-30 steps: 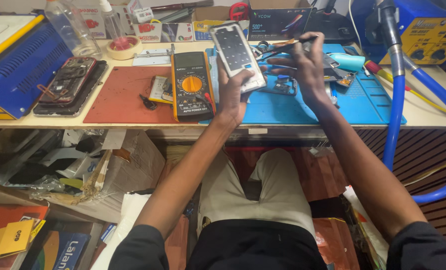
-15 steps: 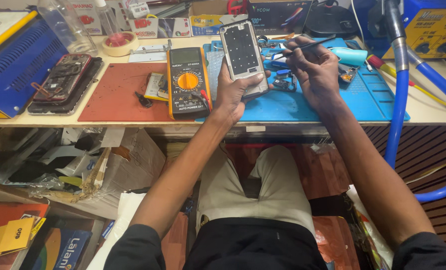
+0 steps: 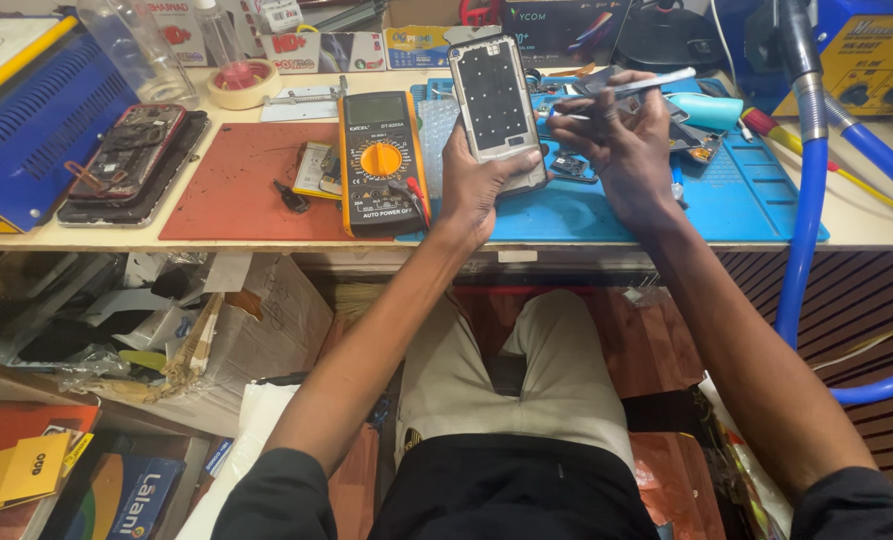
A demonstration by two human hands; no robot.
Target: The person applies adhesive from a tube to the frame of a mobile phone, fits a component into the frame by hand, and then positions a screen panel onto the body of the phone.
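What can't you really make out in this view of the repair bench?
- Head view: the tip of the thin tool in the right hand blurs into the clutter behind.
- The phone frame's lower edge is covered by the left hand.
- Small parts on the blue mat behind the right hand are too small to tell.
- The blue machine is cut off by the left edge.

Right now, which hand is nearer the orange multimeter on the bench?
Left. The left hand holds the phone frame right beside the multimeter, almost at its right edge. The right hand, holding a thin tool, is farther right over the blue mat.
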